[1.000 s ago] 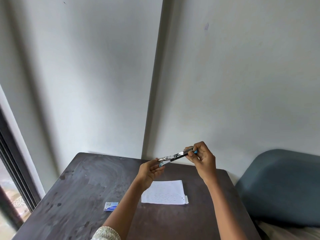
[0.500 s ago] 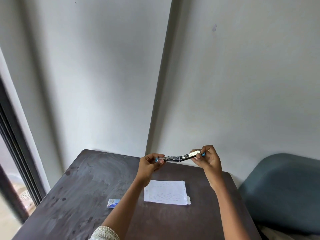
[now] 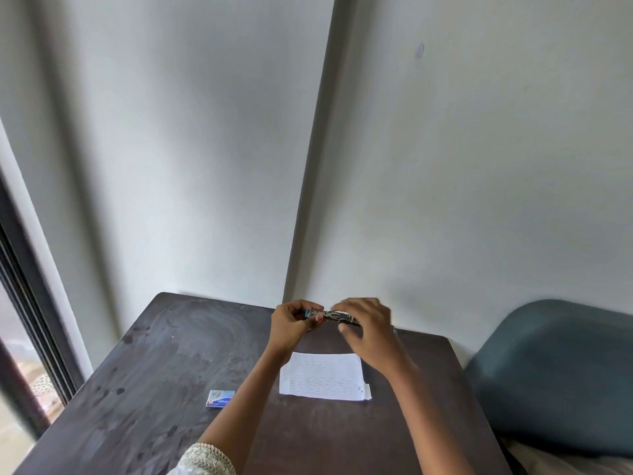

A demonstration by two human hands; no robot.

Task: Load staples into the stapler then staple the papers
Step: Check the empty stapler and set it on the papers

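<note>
A small metal stapler (image 3: 329, 316) with a blue tip is held level in the air above the far part of the dark wooden table (image 3: 144, 365). My left hand (image 3: 293, 325) grips its left end. My right hand (image 3: 368, 329) covers its right end, blurred by motion, with fingers curled over it. Below the hands a stack of white papers (image 3: 323, 375) lies flat on the table. A small blue and white staple box (image 3: 220, 398) lies left of the papers.
Pale walls meet in a corner right behind the table. A dark window frame (image 3: 30, 337) runs down the left side. A grey-blue cushioned seat back (image 3: 561, 371) stands to the right of the table.
The stapler has gone from tilted up at its right end to level. My right hand has slid left over the stapler. The hands have lowered a little.
</note>
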